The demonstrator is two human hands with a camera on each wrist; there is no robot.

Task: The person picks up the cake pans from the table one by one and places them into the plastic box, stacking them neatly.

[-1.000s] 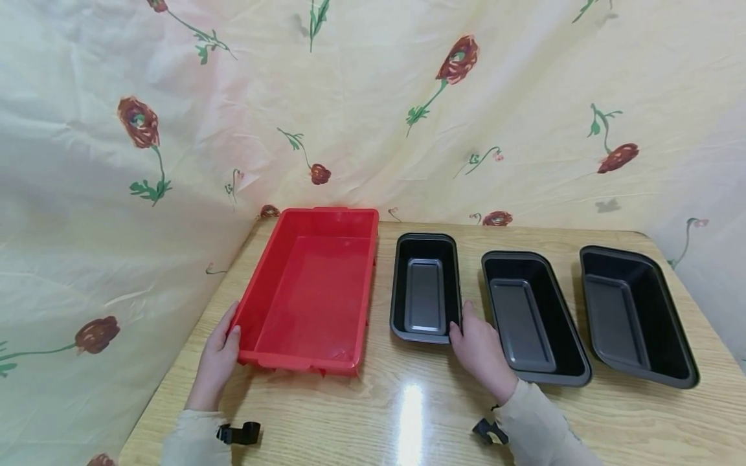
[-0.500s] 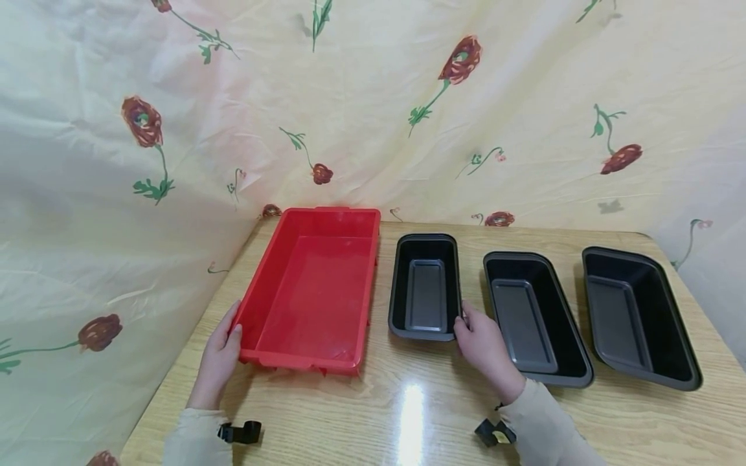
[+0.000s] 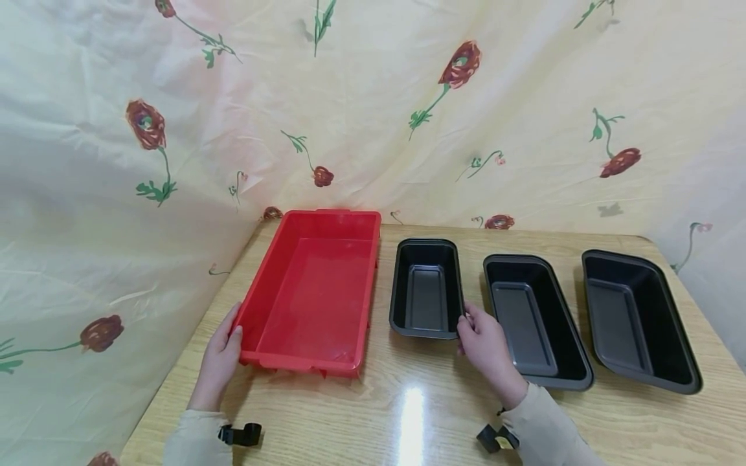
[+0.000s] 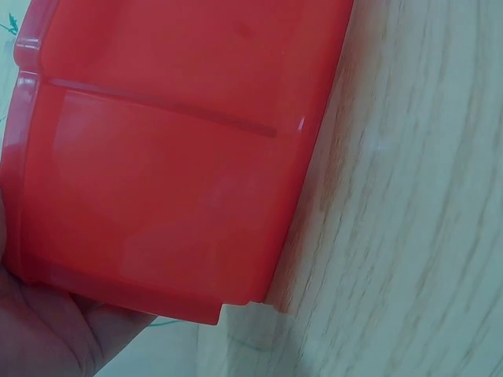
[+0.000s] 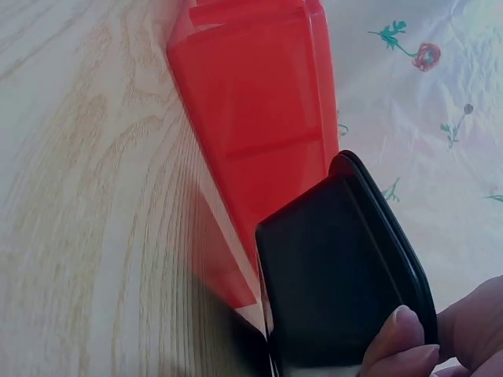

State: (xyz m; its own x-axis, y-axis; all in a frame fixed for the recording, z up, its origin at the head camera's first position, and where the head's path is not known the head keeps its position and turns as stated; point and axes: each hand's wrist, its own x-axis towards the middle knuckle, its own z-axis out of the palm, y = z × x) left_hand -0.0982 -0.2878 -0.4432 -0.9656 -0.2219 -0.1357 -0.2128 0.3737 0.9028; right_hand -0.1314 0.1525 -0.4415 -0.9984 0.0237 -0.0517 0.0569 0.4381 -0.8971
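My left hand (image 3: 219, 353) grips the near left corner of a red plastic tray (image 3: 317, 291), thumb over the rim; the left wrist view has the fingers under its edge. To the tray's right is the smallest black loaf pan (image 3: 427, 291). My right hand (image 3: 486, 340) pinches that pan's near right rim, thumb on top. From the right wrist camera, fingertips (image 5: 401, 330) press the pan's outer wall, and its side stands in front of the red tray. Both containers hold nothing inside.
Right of my right hand are two larger black loaf pans, a middle one (image 3: 521, 323) and a far right one (image 3: 618, 317). All rest on a wooden table (image 3: 326, 417). Flower-printed cloth (image 3: 373, 116) hangs behind and at the left.
My right hand has moved slightly right along the smallest loaf pan's rim, and that pan's near end has risen a little. The left hand and red tray have stayed in place.
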